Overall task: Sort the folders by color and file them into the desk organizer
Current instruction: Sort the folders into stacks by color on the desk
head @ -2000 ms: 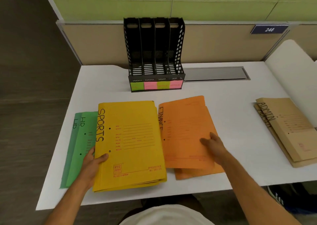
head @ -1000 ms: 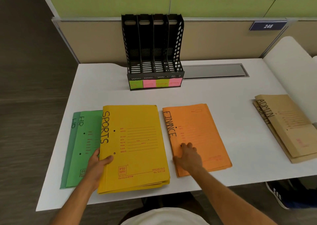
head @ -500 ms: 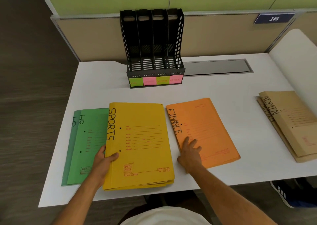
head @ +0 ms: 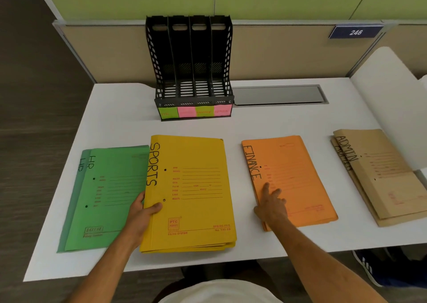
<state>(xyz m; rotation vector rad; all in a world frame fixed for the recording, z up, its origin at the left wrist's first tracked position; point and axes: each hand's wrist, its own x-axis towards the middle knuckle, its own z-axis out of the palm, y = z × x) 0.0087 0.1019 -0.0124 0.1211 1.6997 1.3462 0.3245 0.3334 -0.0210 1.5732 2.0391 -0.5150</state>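
Sorting done, by the look of it; filing not yet begun. Four colour piles on the white tabletop (head: 265,122): green HR pile (head: 106,198) far left, yellow SPORTS pile (head: 191,194) just beside and overlapping its right edge, orange FINANCE pile (head: 288,178) apart to the right, brown ADMIN pile (head: 379,175) well apart near the right edge. Black organizer (head: 191,64) upright at the back, all four slots bare, sticky labels along its front; wording too blurred to read surely.

Left hand (head: 141,215) clamped on the spine edge of SPORTS, thumb on top, fingers tucked beneath out of sight, apparently gripping the whole yellow stack. Right hand (head: 270,208) flat on the near left corner of FINANCE, fingers (head: 265,188) spread narrow and pressing, holding nothing.

Likely step: squaring and parting the piles ahead of the first lift. Next move calls for gathering one full pile, probably yellow, with both hands, tipping it upright spine-first, and sliding it into the slot with the matching label. Care needed to keep the loose leaves of the thick stack from fanning, and to check the label before dropping in.
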